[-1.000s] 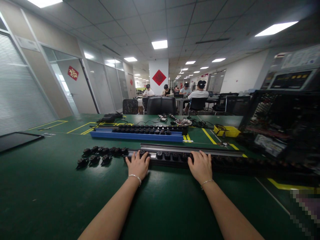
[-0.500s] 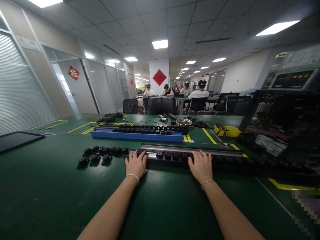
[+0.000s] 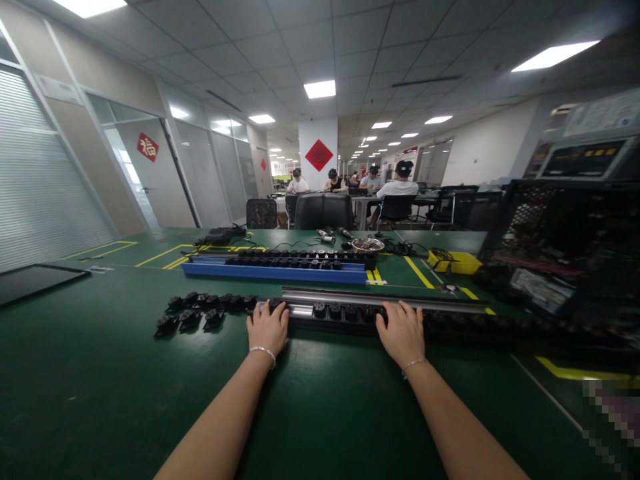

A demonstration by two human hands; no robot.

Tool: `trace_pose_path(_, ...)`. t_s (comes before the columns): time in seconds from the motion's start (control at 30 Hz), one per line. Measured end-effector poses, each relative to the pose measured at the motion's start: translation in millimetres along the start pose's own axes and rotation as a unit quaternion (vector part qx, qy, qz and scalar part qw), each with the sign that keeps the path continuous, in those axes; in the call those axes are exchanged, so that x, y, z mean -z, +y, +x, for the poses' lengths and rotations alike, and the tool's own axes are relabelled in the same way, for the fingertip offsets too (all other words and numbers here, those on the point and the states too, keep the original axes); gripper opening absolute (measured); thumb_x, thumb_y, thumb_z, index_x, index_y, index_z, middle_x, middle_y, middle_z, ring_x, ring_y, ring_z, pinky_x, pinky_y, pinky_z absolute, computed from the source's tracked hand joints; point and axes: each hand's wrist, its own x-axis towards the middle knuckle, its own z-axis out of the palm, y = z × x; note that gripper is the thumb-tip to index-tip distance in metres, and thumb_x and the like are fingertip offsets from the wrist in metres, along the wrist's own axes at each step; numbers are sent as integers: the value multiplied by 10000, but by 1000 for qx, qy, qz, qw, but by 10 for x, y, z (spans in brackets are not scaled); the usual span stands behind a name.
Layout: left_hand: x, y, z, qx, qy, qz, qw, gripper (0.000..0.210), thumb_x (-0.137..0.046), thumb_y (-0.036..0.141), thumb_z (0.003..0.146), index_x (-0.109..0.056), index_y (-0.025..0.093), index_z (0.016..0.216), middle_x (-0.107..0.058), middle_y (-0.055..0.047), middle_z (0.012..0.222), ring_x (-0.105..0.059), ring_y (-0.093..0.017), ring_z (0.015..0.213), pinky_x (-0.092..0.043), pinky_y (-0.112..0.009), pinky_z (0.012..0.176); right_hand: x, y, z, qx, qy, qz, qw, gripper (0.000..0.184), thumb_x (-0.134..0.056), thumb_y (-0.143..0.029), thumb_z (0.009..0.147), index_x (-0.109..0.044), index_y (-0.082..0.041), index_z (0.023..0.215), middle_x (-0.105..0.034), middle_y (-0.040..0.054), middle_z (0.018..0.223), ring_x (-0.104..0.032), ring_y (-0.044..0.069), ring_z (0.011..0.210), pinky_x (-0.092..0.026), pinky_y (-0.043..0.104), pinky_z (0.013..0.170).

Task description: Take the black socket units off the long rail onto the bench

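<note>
A long black rail (image 3: 330, 324) lies crosswise in front of me, with a row of small black parts (image 3: 335, 311) seated along it. At its left end, my left hand (image 3: 267, 331) has its fingers closed around a black part (image 3: 275, 305), largely hidden by them. A bare shiny stretch of the rail (image 3: 301, 311) shows just right of that hand. My right hand (image 3: 403, 335) grips the rail farther right, fingers over its top; what lies beneath them is hidden. Loose black parts (image 3: 190, 319) sit in rows on the table to the left.
Behind the rail runs a grey metal strip (image 3: 350, 295). Farther back lie a blue rail (image 3: 270, 272) with black parts, a metal bowl (image 3: 368, 245) and a yellow tray (image 3: 457, 263). An open computer case (image 3: 540, 240) stands right. Several people (image 3: 397, 190) sit at far desks.
My left hand has shifted slightly left, and the black part at its fingers has moved along with it. My right hand has stayed in place on the rail.
</note>
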Motion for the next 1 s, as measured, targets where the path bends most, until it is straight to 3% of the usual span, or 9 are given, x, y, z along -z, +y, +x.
trace_pose_path(1.0, -19, -54, 50, 34, -10, -22, 999, 414, -345, 440, 902, -550, 335, 1246, -434, -69, 1396, -283, -358, 1317, -286, -542, 1020, 6, -1, 2, 2, 0, 4, 1000, 348, -385, -331, 857, -598, -161, 1073, -640, 77, 1108, -425, 268, 1162, -180, 505, 1052)
